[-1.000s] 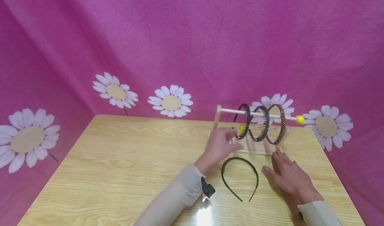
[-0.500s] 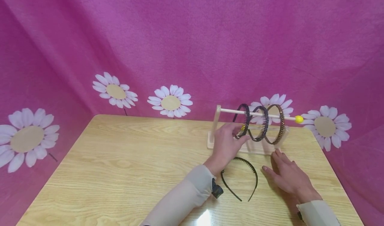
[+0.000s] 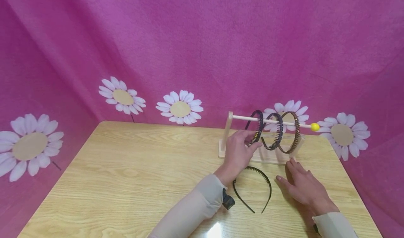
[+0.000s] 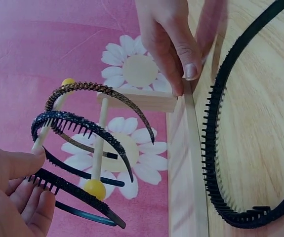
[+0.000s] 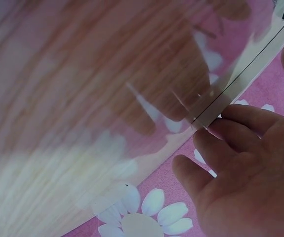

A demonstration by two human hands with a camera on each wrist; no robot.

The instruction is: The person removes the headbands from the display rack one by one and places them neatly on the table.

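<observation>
My left hand [image 3: 237, 150] pinches the leftmost black toothed headband [image 3: 260, 120], which hangs on the upper rod of a wooden stand [image 3: 228, 131]. In the left wrist view, thumb and fingers close around this sparkly headband [image 4: 77, 192]. Beside it on the same rod hang a second black headband [image 3: 279, 131] and a brown beaded headband [image 3: 297, 132]. My right hand [image 3: 307, 189] lies with extended fingers, fingertips at the front right corner of the stand's base [image 5: 208, 116]. Another black toothed headband [image 3: 270, 185] lies on the table between my forearms.
A yellow ball [image 3: 315, 127] caps the upper rod's right end. In the left wrist view, a second yellow ball [image 4: 95, 189] caps the lower rod. The wooden table [image 3: 126, 174] meets a pink daisy-printed cloth [image 3: 202, 48] at the back and sides.
My left hand has moved slightly right and now grips the leftmost headband on the rod. The right hand and the headband on the table stay where they were.
</observation>
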